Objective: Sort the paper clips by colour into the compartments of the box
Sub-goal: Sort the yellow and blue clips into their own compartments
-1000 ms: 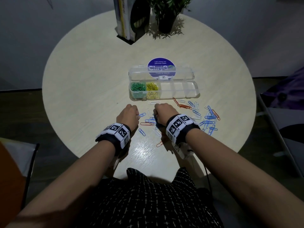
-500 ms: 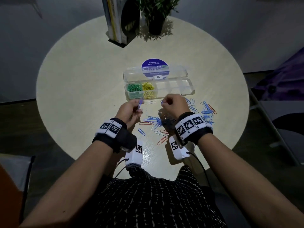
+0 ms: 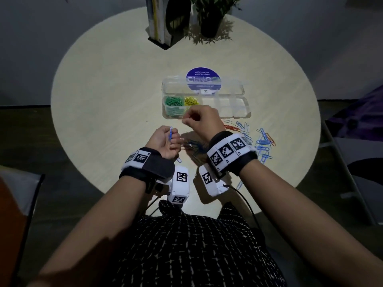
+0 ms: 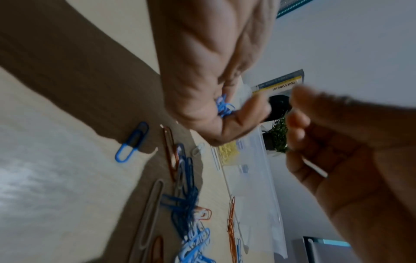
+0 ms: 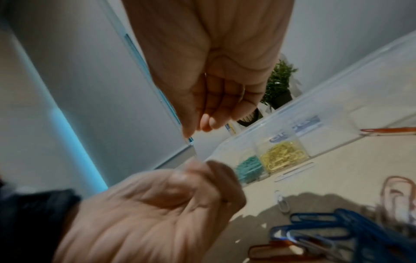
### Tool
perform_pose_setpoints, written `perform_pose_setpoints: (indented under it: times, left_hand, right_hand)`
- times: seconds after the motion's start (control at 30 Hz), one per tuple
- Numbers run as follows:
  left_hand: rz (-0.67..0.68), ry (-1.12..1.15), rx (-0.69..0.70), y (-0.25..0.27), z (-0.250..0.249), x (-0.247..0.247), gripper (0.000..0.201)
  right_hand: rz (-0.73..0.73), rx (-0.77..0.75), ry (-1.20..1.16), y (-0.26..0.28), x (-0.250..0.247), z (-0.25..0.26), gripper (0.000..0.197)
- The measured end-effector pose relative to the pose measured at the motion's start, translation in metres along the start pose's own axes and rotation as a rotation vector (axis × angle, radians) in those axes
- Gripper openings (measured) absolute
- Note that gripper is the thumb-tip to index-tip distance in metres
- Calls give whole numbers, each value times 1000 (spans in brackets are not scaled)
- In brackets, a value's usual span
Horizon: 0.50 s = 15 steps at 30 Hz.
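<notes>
My left hand hovers palm up above the table and pinches a few blue paper clips between thumb and fingers; the left wrist view shows this hand and the clips up close. My right hand hangs curled in front of the clear box, thumb against forefinger, and nothing shows in it. The box's leftmost compartment holds green clips; the one beside it holds yellow clips. Loose blue clips and orange clips lie on the table.
The box's lid lies open behind it over a round blue sticker. A book stand and a potted plant stand at the round table's far edge. More blue clips lie under my wrists.
Both hands have lifted off the table. The left one turned palm up with blue clips in it, and the right one rose toward the box's front.
</notes>
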<state>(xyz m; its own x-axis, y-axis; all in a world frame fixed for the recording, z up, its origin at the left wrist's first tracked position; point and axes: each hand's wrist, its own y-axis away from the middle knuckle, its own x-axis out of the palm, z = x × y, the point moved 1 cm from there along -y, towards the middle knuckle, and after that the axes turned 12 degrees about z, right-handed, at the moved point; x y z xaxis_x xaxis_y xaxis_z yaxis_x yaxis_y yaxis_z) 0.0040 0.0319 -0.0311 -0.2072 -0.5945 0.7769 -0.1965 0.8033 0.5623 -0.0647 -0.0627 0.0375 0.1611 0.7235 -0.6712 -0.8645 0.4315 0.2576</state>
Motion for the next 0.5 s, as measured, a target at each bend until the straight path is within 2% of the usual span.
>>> perform_pose_setpoints:
  times: [0.07, 0.13, 0.23, 0.43, 0.5]
  left_hand:
    - [13, -2, 5, 5, -4, -9, 66]
    - [-10, -4, 20, 8, -5, -18, 78]
    - [-41, -25, 25, 11, -3, -26, 77]
    - [-166, 3, 91, 18, 0, -34, 74]
    - [-204, 7, 100, 19, 1, -33, 62]
  right_hand:
    - [20, 64, 56, -7, 1, -16, 11]
    - [150, 130, 202, -10, 8, -32, 13]
    - [308, 159, 390, -8, 25, -46, 19]
    - [318, 190, 471, -7, 35, -45, 19]
    - [326, 198, 482, -7, 34, -43, 19]
